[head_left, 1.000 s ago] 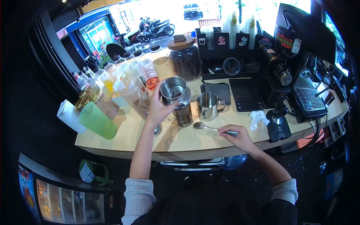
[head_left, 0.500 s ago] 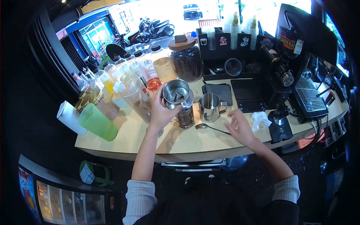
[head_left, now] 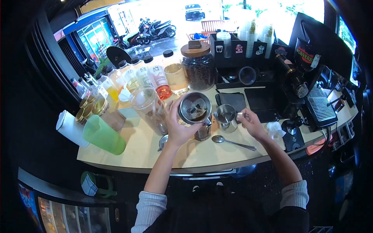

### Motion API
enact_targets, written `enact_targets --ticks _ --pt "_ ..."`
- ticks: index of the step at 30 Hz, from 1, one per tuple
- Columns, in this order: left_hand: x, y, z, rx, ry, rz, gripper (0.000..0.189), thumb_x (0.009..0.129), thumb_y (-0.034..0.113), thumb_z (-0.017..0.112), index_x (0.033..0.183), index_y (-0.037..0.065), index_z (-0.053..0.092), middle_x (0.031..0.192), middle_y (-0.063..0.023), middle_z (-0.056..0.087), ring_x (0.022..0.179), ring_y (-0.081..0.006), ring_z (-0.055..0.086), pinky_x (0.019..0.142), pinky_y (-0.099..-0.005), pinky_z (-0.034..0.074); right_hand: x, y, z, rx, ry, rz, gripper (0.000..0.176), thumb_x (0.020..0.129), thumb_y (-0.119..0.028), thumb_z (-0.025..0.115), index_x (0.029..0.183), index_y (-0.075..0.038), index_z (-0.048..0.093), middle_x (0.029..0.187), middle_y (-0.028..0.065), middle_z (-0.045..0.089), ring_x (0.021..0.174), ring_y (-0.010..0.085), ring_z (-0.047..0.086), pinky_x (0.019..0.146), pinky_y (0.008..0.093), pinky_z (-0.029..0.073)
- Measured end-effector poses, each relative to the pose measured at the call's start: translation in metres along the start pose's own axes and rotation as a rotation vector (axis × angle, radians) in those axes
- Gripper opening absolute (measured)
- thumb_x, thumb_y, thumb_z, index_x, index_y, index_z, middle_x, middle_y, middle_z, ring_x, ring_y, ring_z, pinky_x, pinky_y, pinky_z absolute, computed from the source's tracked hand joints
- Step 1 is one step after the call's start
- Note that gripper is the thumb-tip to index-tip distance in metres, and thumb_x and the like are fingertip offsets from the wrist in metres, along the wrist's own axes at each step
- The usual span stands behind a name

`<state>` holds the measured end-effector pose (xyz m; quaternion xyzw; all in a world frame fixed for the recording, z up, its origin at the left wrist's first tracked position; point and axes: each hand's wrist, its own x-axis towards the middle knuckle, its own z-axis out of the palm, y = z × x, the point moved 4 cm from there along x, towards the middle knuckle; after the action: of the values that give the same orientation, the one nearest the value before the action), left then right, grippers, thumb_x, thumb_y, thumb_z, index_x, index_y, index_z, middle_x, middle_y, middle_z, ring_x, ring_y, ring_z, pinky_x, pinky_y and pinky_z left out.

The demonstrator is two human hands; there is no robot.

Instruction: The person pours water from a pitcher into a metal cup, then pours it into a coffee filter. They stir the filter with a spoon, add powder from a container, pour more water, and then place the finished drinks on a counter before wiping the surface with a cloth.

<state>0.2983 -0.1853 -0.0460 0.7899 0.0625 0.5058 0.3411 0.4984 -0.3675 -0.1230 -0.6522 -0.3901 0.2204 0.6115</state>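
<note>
My left hand (head_left: 178,127) is closed around a metal coffee drip filter (head_left: 195,105), held tilted so its open top faces me. Brownish coffee grounds and a dark fitting show inside it. Below the filter stands a glass mug (head_left: 203,134), its upper part hidden. My right hand (head_left: 252,124) grips the handle of a stainless steel milk pitcher (head_left: 227,115), just right of the filter. A long spoon (head_left: 235,143) lies in front of the pitcher. By my left wrist is a small metal lid-like piece (head_left: 163,142).
A tall clear plastic jug (head_left: 147,105) leans close to my left hand, with a green pitcher (head_left: 104,136) farther left. Bottles and a jar of coffee beans (head_left: 198,70) line the back. Crumpled tissue (head_left: 275,130) and a black tamping stand (head_left: 293,135) lie to the right.
My right hand has moved from open space by the spoon onto the pitcher's handle. The filter in my left hand is now tilted toward me, showing the grounds. The view has shifted slightly.
</note>
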Motion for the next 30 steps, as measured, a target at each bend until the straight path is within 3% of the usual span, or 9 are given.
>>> enact_targets --ticks 3,7,11,17,21,25,27,29,30 --pt "0.002 0.008 -0.006 0.082 0.009 0.062 0.077 0.052 0.023 0.082 0.123 0.010 0.052 0.116 -0.0060 0.061 0.109 -0.0217 0.054 0.102 -0.0422 0.026 0.003 -0.029 -0.005 -0.176 0.022 -0.139 0.014 0.089 -0.010 0.060 0.081 -0.004 0.050 0.066 -0.0069 0.041 0.061 0.0011 0.034 0.052 0.0206 0.027" --pt "0.003 0.012 -0.009 0.212 0.019 0.072 0.079 0.051 0.027 0.082 0.123 0.010 0.053 0.117 -0.0052 0.061 0.108 -0.0191 0.054 0.101 -0.0402 0.028 0.005 -0.083 -0.008 -0.072 -0.046 -0.085 0.010 0.088 -0.003 0.059 0.088 -0.003 0.048 0.076 -0.0043 0.052 0.071 0.0006 0.047 0.061 0.0175 0.038" --pt "0.006 0.012 -0.009 0.244 0.012 0.092 0.079 0.051 0.030 0.082 0.123 0.012 0.054 0.116 -0.0045 0.061 0.107 -0.0190 0.054 0.098 -0.0390 0.030 0.016 -0.123 -0.016 -0.057 0.001 -0.162 0.011 0.088 -0.004 0.059 0.083 -0.004 0.049 0.073 -0.0060 0.049 0.067 -0.0021 0.044 0.058 0.0158 0.036" --pt "0.007 0.011 -0.005 0.304 0.011 0.045 0.080 0.051 0.032 0.081 0.124 0.014 0.053 0.113 -0.0039 0.062 0.101 -0.0217 0.054 0.096 -0.0373 0.031 0.025 -0.188 -0.011 -0.332 -0.022 -0.244 0.019 0.085 -0.011 0.065 0.077 -0.004 0.049 0.064 -0.0063 0.046 0.060 -0.0015 0.038 0.056 0.0161 0.037" --pt "0.006 0.010 -0.003 0.293 0.013 0.043 0.081 0.049 0.023 0.082 0.123 0.009 0.054 0.112 -0.0050 0.061 0.102 -0.0240 0.048 0.095 -0.0360 0.033 0.030 -0.213 0.003 -0.471 -0.070 -0.263 0.022 0.084 -0.013 0.066 0.076 -0.003 0.049 0.060 -0.0062 0.041 0.057 0.0006 0.036 0.051 0.0187 0.034" --pt "0.006 0.012 -0.001 0.245 0.003 0.036 0.081 0.048 0.023 0.082 0.123 0.009 0.054 0.110 -0.0045 0.062 0.102 -0.0239 0.048 0.096 -0.0363 0.032 0.029 -0.227 0.021 -0.554 -0.102 -0.240 0.026 0.082 -0.017 0.068 0.074 -0.001 0.050 0.059 -0.0027 0.042 0.057 0.0036 0.039 0.050 0.0234 0.034" --pt "0.007 0.015 0.000 0.250 -0.006 0.077 0.081 0.052 0.031 0.082 0.124 0.009 0.052 0.105 -0.0075 0.062 0.098 -0.0209 0.056 0.097 -0.0398 0.026 0.033 -0.227 0.024 -0.616 -0.078 -0.255 0.030 0.079 -0.020 0.070 0.072 0.000 0.050 0.059 0.0005 0.044 0.056 0.0068 0.040 0.050 0.0264 0.034" --pt "0.006 0.017 0.000 0.250 -0.004 0.090 0.081 0.052 0.031 0.082 0.124 0.008 0.052 0.104 -0.0073 0.062 0.097 -0.0209 0.057 0.097 -0.0395 0.026 0.033 -0.233 0.032 -0.673 -0.075 -0.324 0.029 0.080 -0.017 0.071 0.071 -0.004 0.046 0.058 -0.0070 0.029 0.055 0.0021 0.027 0.048 0.0224 0.024" --pt "0.006 0.018 0.000 0.252 -0.003 0.104 0.081 0.052 0.030 0.082 0.124 0.008 0.052 0.103 -0.0072 0.062 0.097 -0.0209 0.057 0.097 -0.0393 0.026 0.033 -0.235 0.035 -0.674 -0.075 -0.323 0.029 0.080 -0.017 0.071 0.071 -0.004 0.046 0.058 -0.0070 0.029 0.055 0.0021 0.027 0.048 0.0224 0.024"
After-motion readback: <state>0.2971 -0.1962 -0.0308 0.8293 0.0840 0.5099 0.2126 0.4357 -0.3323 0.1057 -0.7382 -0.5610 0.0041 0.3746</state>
